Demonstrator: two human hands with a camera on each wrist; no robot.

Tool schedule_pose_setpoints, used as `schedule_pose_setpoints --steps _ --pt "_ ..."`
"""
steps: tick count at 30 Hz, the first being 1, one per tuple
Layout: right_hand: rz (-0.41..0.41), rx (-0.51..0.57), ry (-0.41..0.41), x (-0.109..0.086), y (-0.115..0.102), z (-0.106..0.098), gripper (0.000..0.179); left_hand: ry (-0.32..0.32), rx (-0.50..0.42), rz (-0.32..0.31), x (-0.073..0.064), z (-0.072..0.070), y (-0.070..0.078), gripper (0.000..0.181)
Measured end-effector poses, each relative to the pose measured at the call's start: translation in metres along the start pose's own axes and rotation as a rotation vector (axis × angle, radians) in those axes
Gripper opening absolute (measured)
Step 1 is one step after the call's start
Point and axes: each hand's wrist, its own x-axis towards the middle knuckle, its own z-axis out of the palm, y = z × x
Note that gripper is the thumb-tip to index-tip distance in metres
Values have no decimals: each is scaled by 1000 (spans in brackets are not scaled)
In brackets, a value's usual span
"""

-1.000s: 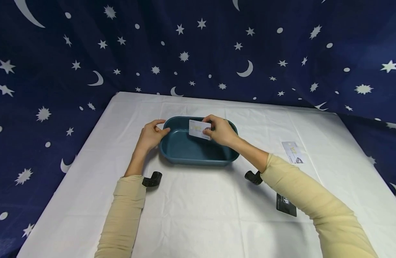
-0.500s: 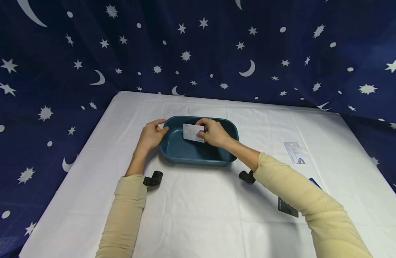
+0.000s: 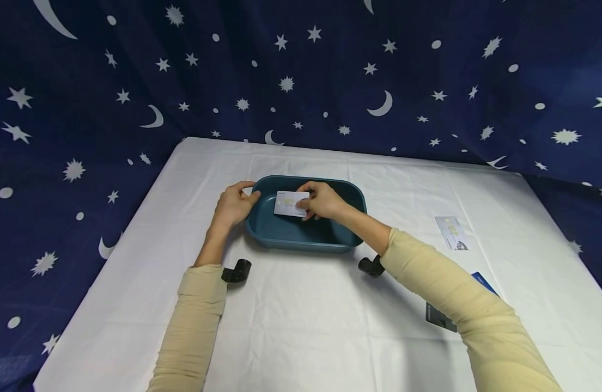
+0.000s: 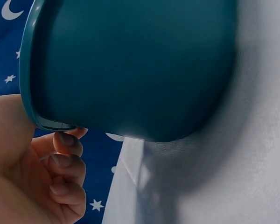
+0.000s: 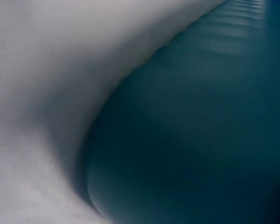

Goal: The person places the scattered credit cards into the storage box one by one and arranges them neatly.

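Note:
A dark teal oval-cornered tub (image 3: 301,243) stands on the white-covered table. My left hand (image 3: 233,206) pinches its left rim between thumb and fingers; in the left wrist view the fingers (image 4: 65,161) curl below the rim beside the tub's wall (image 4: 130,70). Inside the tub, my right hand (image 3: 325,201) holds a silvery-white VIP card (image 3: 287,203) by its right end, thumb on top. The card lies nearly flat, low over the tub's floor. Only the tub's outer side (image 5: 186,130) and the cloth show in the right wrist view; the right hand is hidden there.
Another silvery VIP card (image 3: 452,233) lies on the table to the right. A blue card (image 3: 485,283) and a black card (image 3: 440,318) are partly covered by the right sleeve (image 3: 448,283). A dark blue starry curtain (image 3: 330,76) hangs behind the table.
The right hand has carried the VIP card left and lower into the tub, and the card has tilted flatter. The blue card has come into view beside the sleeve. The left hand keeps its hold.

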Motion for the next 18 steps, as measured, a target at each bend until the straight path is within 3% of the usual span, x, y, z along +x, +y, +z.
schedule_pose_setpoints --steps 13,18 --pt "250 352 -150 13 0 8 45 59 35 47 1 3 -2 35" --pt "282 395 -160 17 3 11 46 99 32 80 2 5 -2 32"
